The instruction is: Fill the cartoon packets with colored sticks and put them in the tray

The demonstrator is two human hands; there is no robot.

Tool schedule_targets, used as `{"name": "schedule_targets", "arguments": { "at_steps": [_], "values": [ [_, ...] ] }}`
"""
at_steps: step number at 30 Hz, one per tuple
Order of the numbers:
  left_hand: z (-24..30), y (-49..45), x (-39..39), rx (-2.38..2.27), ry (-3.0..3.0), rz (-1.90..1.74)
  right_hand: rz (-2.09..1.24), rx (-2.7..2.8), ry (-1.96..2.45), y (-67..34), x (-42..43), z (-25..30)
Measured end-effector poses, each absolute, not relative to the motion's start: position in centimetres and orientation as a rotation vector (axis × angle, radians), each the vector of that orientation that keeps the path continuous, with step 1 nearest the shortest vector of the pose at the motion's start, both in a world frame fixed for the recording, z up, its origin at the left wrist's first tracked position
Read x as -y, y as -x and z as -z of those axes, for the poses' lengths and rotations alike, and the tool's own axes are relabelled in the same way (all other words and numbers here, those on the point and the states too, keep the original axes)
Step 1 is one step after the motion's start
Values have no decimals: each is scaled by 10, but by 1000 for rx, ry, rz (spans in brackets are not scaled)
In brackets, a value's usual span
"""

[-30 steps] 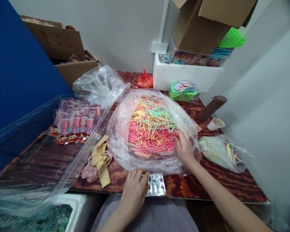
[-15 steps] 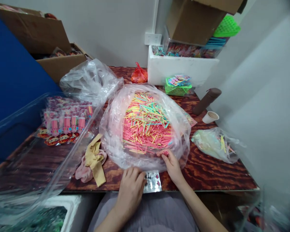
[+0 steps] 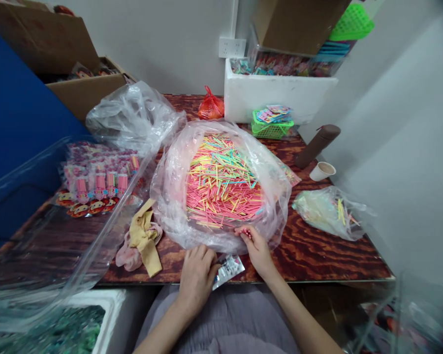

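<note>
A big clear plastic bag (image 3: 177, 172) lies open on the wooden table (image 3: 317, 255), full of thin pink, yellow, green and blue sticks (image 3: 221, 182). My right hand (image 3: 256, 246) rests at the bag's near rim, fingers pinched on a few pink sticks. My left hand (image 3: 197, 275) is at the table's front edge, fingers closed on a small shiny packet (image 3: 229, 268) that is tilted up off the table.
Yellow and pink cloths (image 3: 142, 241) lie left of the bag. Packaged toys (image 3: 96, 179) sit under a clear sheet at left. A small bag of sticks (image 3: 328, 211), a paper cup (image 3: 322, 171), a brown bottle (image 3: 317, 145), a green basket (image 3: 272, 129) and a white foam box (image 3: 276, 96) stand right and behind.
My right hand drew back from the middle of the sticks to the bag's near rim with a few sticks. My left hand closed on the shiny packet and tipped it up.
</note>
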State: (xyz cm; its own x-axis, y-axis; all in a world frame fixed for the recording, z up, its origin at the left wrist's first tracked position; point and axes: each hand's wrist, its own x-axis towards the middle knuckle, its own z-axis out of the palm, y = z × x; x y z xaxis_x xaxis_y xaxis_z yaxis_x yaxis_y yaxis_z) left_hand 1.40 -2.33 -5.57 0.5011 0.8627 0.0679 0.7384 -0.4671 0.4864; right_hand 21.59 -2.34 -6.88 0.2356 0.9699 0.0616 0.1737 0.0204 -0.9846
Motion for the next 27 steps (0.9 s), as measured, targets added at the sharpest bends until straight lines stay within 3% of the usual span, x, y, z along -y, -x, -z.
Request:
{"name": "schedule_targets", "arguments": {
  "at_steps": [5,12,19,27],
  "values": [
    [51,-6,27,-1143,-2200,-539,-935,1092,1367,-219,22,71],
    [-3,-13,-1,-1054,-2047,-846,-976,868,1312,-223,21,77],
    [52,-27,-34,-1397,-2321,-502,-944,939,1379,-219,22,79],
    [58,-11,-35,-1274,-2391,-725,-938,1028,1396,-220,20,72]
  ]
}}
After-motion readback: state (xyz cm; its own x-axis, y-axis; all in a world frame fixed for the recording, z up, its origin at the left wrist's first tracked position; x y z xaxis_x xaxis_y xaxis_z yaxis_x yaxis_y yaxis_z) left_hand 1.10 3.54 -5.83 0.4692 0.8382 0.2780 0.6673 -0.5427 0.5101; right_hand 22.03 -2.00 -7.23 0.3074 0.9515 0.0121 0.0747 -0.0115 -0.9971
